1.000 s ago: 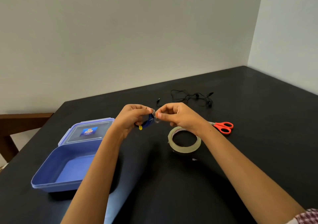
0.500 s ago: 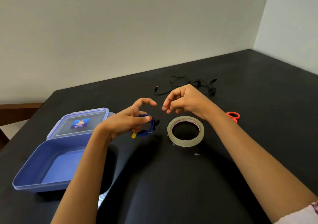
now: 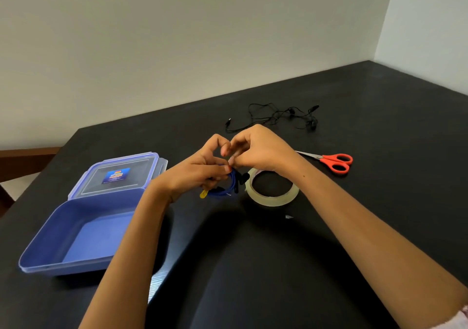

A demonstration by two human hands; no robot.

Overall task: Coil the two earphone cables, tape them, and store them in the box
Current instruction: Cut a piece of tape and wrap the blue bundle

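Right hand (image 3: 266, 151) has rejoined left hand (image 3: 200, 171), just beside tape roll (image 3: 273, 201); left grips blue coil (image 3: 229, 189), right pinches it; taping apparently being finished.

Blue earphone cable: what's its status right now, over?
Left hand grips blue earphone coil; right hand pinches its top. Black earphones uncoiled behind. Box open, nothing blocking it.

Box (image 3: 83, 230) left of tape (image 3: 272, 189) (scissors (image 3: 334, 162) right)
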